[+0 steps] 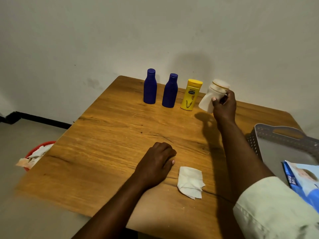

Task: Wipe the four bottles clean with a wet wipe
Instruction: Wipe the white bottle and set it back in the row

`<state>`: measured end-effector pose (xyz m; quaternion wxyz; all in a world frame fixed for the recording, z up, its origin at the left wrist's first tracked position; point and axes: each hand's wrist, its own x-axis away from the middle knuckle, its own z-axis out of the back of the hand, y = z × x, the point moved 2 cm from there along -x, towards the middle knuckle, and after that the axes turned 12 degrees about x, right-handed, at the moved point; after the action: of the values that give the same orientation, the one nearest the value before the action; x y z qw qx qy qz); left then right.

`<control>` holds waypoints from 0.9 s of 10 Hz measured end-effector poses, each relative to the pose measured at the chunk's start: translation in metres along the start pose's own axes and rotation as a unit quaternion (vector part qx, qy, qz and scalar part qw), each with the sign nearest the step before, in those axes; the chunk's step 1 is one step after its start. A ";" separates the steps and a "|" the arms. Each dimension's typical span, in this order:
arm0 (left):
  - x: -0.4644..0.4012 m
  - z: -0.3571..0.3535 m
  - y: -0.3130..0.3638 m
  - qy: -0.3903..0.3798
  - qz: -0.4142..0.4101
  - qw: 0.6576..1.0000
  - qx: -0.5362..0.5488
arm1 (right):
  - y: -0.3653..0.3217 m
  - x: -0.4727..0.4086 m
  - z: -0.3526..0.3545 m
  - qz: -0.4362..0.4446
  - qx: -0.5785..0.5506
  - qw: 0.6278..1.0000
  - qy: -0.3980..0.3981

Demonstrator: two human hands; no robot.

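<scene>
Nearest the camera, at the lower right, is a pale sleeve rolled back from the right forearm, which reaches across the wooden table toward the far edge.

The table carries everything relevant. A grey perforated basket sits at its right side, with a blue wipes packet just in front of it, probably kept there within easy reach. Off the left edge, a red bin holds crumpled white wipes, evidently the discard point.

Three bottles stand upright in a row along the far edge: the left blue bottle, the second blue bottle and the yellow bottle, near one another but apart. The white bottle is tilted and lifted clear of the table at the row's right end. The right hand grips it, fingers curled round its lower body, thumb across the front. It appears poised to join the row.

The left hand rests knuckles-up on the table, fingers curled under and holding nothing. Just beside it lies a folded wet wipe, not touched, which suggests wiping is largely complete.
</scene>
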<state>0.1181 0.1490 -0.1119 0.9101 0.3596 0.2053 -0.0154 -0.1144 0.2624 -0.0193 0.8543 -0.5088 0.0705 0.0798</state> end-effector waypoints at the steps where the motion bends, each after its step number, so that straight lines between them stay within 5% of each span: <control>1: 0.000 0.000 -0.001 0.000 0.002 1.000 0.008 | 0.007 -0.014 -0.007 -0.012 0.027 0.999 -0.027; 5: -0.001 -0.001 -0.001 -0.012 0.023 1.000 -0.004 | 0.025 -0.036 -0.021 -0.044 0.066 0.992 -0.101; 9: 0.000 -0.001 0.000 -0.014 0.027 1.000 -0.005 | 0.028 -0.025 -0.023 -0.056 -0.025 0.992 -0.108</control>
<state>0.1176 0.1498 -0.1123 0.9149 0.3598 0.1831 0.0051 -0.1450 0.2531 -0.0490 0.8473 -0.5211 -0.0527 0.0883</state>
